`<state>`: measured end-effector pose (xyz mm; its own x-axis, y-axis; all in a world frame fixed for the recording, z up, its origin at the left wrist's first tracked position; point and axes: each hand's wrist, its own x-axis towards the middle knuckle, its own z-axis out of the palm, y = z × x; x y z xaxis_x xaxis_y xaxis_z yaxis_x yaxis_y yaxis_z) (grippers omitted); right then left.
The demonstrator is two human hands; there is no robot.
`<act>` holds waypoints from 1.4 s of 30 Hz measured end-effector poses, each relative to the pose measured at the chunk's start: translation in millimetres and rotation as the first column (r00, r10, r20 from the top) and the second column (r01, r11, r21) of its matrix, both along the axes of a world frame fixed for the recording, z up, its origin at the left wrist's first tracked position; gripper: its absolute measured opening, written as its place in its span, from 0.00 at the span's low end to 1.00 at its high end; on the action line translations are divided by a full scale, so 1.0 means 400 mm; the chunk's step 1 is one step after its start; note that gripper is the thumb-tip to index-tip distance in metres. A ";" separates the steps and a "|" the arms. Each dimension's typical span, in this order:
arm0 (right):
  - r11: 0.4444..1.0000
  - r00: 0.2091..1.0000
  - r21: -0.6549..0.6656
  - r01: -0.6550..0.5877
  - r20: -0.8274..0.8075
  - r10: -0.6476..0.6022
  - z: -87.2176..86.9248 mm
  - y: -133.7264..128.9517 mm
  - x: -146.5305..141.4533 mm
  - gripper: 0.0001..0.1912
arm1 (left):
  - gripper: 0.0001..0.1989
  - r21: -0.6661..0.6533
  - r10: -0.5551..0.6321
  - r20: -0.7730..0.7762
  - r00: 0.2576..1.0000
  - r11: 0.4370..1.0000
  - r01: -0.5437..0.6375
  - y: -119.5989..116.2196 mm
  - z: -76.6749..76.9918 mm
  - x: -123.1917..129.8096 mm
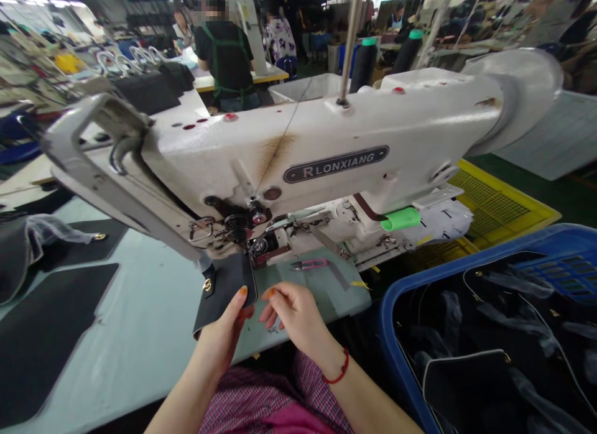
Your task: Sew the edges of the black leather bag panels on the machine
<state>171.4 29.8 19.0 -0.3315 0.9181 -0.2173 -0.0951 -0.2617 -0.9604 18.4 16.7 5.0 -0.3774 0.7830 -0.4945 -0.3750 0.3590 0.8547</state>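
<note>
From my remote station I read a long factory sewing floor under ceiling lights, with a co-worker (227, 58) in a dark shirt and green apron straps standing at a bench beyond the machine. The main fixture is a white industrial sewing machine (321, 135), badged RLONXIANG, mounted on a pale green counter (130, 341) that extends forward and to the left. Two dark thread cones (364, 67) stand behind the machine arm. To the right of the counter, a blue plastic crate (396, 334) holds black bag panels (466, 384) with clear plastic among them, and its rim sits just beside the counter's front edge. A yellow mesh tray (494, 204) lies beyond the crate, below the far end of the machine. Flat black sheets (46, 334) occupy the left of the counter, with a strip of bare counter between them and the working area. Pink-handled thread snips (308, 265) rest on a grey-green mat (326, 291) in front of the presser foot (259, 244). The left hand (224, 334) grips a black leather panel (224, 291) bearing a gold clasp (207, 285), its upper end at the presser foot. The right hand (296, 316), with a red cord bracelet (339, 373), is just beside the panel, its fingers (275, 297) loosely open and holding nothing.
</note>
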 end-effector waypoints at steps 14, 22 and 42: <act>0.991 0.978 0.116 -0.066 0.203 0.041 0.013 0.001 -0.030 0.18 | 0.30 -0.236 -0.170 -0.366 0.915 0.968 0.085 -0.004 0.003 -0.010; 0.983 0.968 0.178 -0.036 0.249 -0.010 0.012 0.014 -0.042 0.21 | 0.30 -0.170 -0.209 -0.376 0.903 0.973 0.155 -0.014 0.007 -0.020; 0.981 0.930 0.167 -0.098 0.367 0.031 0.054 0.005 -0.047 0.20 | 0.34 -0.315 -0.419 -0.311 0.853 0.892 0.324 -0.033 0.041 -0.032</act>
